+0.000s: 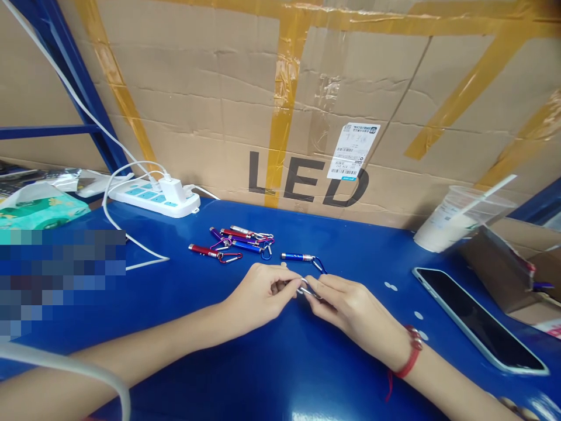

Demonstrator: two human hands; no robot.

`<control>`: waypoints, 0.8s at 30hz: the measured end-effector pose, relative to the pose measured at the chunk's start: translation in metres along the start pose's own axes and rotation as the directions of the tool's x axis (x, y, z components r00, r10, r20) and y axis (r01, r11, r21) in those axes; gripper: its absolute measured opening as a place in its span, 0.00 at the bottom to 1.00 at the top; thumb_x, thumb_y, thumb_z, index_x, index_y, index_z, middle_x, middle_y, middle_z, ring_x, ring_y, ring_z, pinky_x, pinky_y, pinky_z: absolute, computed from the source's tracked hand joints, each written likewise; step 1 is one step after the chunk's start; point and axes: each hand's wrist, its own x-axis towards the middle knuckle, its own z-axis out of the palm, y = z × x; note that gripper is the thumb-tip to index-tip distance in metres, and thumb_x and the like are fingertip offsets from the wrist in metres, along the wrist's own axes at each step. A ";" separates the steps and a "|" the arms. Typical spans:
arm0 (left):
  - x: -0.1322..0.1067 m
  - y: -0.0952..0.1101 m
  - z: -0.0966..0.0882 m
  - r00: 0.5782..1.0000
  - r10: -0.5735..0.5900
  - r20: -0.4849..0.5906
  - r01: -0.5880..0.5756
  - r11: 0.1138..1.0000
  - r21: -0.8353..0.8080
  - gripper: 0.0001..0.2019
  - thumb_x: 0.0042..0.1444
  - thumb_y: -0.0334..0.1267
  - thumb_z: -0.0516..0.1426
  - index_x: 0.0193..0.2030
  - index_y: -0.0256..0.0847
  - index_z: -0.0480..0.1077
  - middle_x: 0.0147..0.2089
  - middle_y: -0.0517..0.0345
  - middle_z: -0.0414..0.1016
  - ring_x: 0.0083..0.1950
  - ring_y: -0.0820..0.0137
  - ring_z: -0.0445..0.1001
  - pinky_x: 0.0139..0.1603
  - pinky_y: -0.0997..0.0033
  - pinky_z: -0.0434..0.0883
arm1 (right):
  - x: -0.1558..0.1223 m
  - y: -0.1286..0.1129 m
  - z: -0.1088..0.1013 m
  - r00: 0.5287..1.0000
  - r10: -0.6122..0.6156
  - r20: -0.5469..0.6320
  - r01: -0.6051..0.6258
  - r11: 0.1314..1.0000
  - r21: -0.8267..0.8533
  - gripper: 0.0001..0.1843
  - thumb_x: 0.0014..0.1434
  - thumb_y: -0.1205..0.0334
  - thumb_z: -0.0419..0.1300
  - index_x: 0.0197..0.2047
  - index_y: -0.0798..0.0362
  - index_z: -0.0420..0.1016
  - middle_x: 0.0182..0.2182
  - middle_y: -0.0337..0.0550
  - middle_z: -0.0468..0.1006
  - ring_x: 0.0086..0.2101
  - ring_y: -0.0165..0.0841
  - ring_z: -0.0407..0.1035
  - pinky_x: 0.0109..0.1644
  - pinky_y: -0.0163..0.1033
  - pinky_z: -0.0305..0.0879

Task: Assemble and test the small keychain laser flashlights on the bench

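Over the middle of the blue table (245,374), a small silver carabiner (309,289) spans the gap between my two hands. My left hand (262,292) is closed, with thumb and forefinger pinching one end of it; whatever else lies inside those curled fingers is hidden. My right hand (350,304) grips the other end between thumb and fingers. Just beyond them lies a blue keychain flashlight (295,257) with a blue carabiner. Farther left, several similar flashlights in red, purple and blue form a loose pile, a red flashlight (204,251) at its near side.
A white power strip (153,196) with plugs and cables sits at the back left. On the right are a phone (480,318), a tilted plastic cup (451,219) with a straw, and an open cardboard box (499,272). A large taped carton (210,117) stands behind the table.
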 end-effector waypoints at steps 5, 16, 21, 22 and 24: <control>0.000 0.003 0.000 0.998 -0.059 0.030 0.061 0.994 -0.095 0.15 0.58 0.40 0.49 0.31 0.36 0.75 0.30 0.58 0.73 0.24 0.78 0.64 0.27 0.78 0.63 | 0.000 -0.001 0.000 0.998 0.051 -0.031 -0.049 0.997 0.051 0.16 0.66 0.63 0.45 0.33 0.57 0.71 0.22 0.39 0.68 0.22 0.27 0.61 0.25 0.32 0.59; -0.004 0.013 0.006 0.969 -0.228 0.092 0.241 0.815 -0.528 0.11 0.53 0.38 0.57 0.42 0.36 0.71 0.29 0.61 0.71 0.23 0.80 0.65 0.24 0.79 0.64 | 0.001 -0.005 0.000 0.974 0.088 -0.207 -0.074 0.995 0.073 0.14 0.65 0.64 0.48 0.34 0.56 0.72 0.22 0.38 0.64 0.22 0.26 0.59 0.26 0.31 0.59; -0.007 0.016 0.009 0.953 -0.299 0.047 0.265 0.749 -0.608 0.13 0.49 0.35 0.60 0.41 0.38 0.65 0.26 0.64 0.71 0.19 0.81 0.64 0.21 0.79 0.62 | 0.001 -0.006 0.002 0.972 0.079 -0.219 -0.064 0.995 0.075 0.13 0.65 0.64 0.48 0.38 0.58 0.73 0.23 0.40 0.66 0.23 0.27 0.62 0.27 0.32 0.62; -0.006 0.015 0.009 0.949 -0.313 0.035 0.268 0.744 -0.612 0.15 0.48 0.35 0.60 0.42 0.39 0.62 0.26 0.65 0.72 0.18 0.81 0.64 0.20 0.80 0.61 | 0.001 -0.006 0.003 0.973 0.076 -0.218 -0.058 0.995 0.084 0.13 0.65 0.64 0.48 0.38 0.58 0.73 0.23 0.41 0.67 0.23 0.28 0.63 0.28 0.32 0.63; -0.005 0.013 0.009 0.944 -0.329 0.018 0.270 0.741 -0.615 0.20 0.46 0.35 0.61 0.44 0.41 0.58 0.26 0.66 0.72 0.17 0.81 0.64 0.18 0.80 0.60 | 0.001 -0.005 0.004 0.972 0.073 -0.222 -0.052 0.994 0.097 0.14 0.65 0.64 0.48 0.39 0.59 0.73 0.25 0.42 0.69 0.24 0.28 0.64 0.29 0.33 0.64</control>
